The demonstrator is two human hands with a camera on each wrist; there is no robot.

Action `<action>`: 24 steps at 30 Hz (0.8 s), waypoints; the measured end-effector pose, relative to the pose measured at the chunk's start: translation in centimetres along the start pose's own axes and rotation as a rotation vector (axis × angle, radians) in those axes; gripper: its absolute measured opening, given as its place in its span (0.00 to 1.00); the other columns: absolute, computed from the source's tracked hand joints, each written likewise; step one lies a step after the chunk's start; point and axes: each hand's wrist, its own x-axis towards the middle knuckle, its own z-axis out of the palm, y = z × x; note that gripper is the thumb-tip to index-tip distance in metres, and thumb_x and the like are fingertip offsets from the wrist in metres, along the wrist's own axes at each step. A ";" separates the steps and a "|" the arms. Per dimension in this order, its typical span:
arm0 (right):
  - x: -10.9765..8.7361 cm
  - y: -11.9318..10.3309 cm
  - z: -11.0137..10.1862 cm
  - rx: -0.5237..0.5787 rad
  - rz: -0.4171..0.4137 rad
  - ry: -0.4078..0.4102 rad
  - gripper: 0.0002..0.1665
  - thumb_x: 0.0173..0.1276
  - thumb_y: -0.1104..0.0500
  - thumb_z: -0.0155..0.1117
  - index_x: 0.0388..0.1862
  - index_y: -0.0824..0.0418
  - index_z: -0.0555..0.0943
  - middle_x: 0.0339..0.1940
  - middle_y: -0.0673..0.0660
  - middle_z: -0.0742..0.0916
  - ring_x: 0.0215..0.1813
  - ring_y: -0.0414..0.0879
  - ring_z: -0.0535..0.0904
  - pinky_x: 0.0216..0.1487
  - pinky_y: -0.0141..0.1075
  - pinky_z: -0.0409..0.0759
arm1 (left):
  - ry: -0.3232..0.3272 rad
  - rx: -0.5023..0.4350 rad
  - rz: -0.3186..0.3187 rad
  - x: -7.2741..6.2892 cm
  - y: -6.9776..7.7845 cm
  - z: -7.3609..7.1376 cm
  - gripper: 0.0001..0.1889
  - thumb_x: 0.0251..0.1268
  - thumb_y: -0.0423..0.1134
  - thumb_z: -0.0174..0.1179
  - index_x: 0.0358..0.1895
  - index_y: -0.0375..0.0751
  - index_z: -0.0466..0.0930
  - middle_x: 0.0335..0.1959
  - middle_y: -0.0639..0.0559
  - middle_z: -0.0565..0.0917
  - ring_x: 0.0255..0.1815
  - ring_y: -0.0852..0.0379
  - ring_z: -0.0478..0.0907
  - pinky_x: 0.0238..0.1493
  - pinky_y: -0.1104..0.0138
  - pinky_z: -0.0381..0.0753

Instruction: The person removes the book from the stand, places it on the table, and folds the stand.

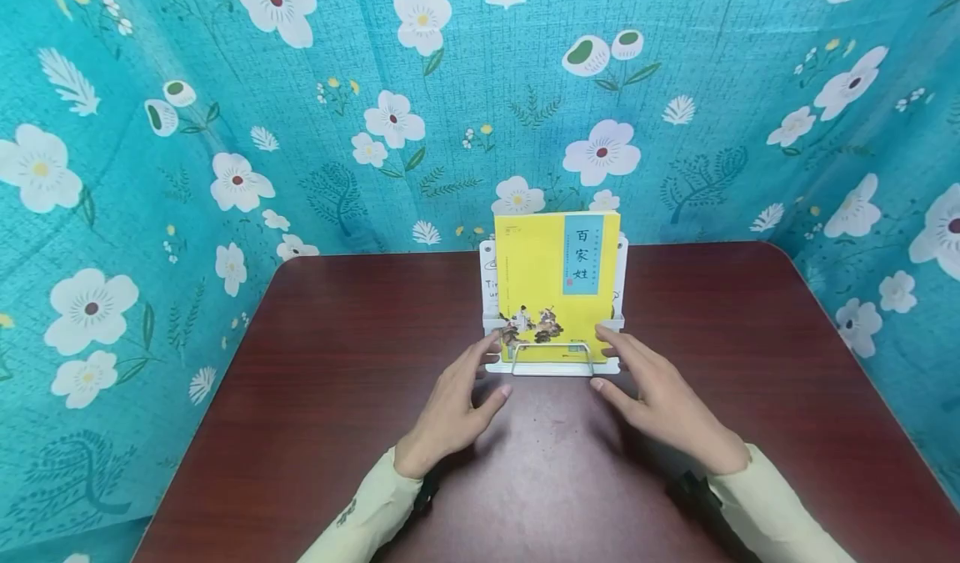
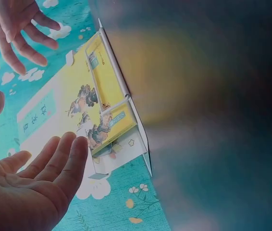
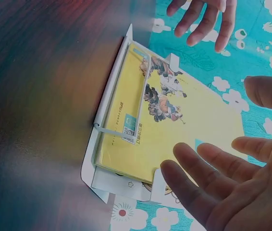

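The yellow book (image 1: pixel 540 267) is leaning on a white stand (image 1: pixel 490 278) between the left hand (image 1: pixel 450 406) and the right hand (image 1: pixel 667 396), both hovering near its lower corners with fingers and thumbs apart, while the bench (image 1: pixel 360 346) is carrying the stand before a turquoise floral curtain (image 1: pixel 465 104)

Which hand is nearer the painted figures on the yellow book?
The left hand: its fingertips are near the painted figures at the lower left of the yellow book; the right hand is by the opposite edge.
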 end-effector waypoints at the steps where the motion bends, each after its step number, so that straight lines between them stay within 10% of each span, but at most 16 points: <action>1: 0.0 0.0 0.0 0.001 0.001 0.000 0.47 0.67 0.60 0.75 0.82 0.54 0.64 0.71 0.62 0.81 0.63 0.56 0.84 0.56 0.54 0.88 | 0.002 -0.004 -0.005 0.0 0.0 0.0 0.38 0.74 0.43 0.63 0.83 0.50 0.57 0.68 0.43 0.79 0.65 0.48 0.82 0.61 0.51 0.87; 16: 0.6 0.6 0.0 0.036 -0.022 0.023 0.45 0.66 0.63 0.75 0.80 0.60 0.66 0.71 0.63 0.81 0.62 0.55 0.85 0.53 0.53 0.89 | 0.021 -0.042 -0.090 0.9 0.0 -0.1 0.36 0.72 0.40 0.65 0.80 0.45 0.63 0.65 0.42 0.82 0.64 0.50 0.83 0.60 0.53 0.87; 24: 1.2 0.8 -0.3 0.096 -0.017 0.019 0.43 0.68 0.62 0.73 0.79 0.64 0.66 0.73 0.66 0.79 0.61 0.59 0.86 0.54 0.53 0.89 | 0.039 -0.041 -0.030 1.7 0.0 -0.1 0.36 0.73 0.40 0.64 0.80 0.45 0.62 0.64 0.44 0.83 0.64 0.51 0.83 0.58 0.54 0.88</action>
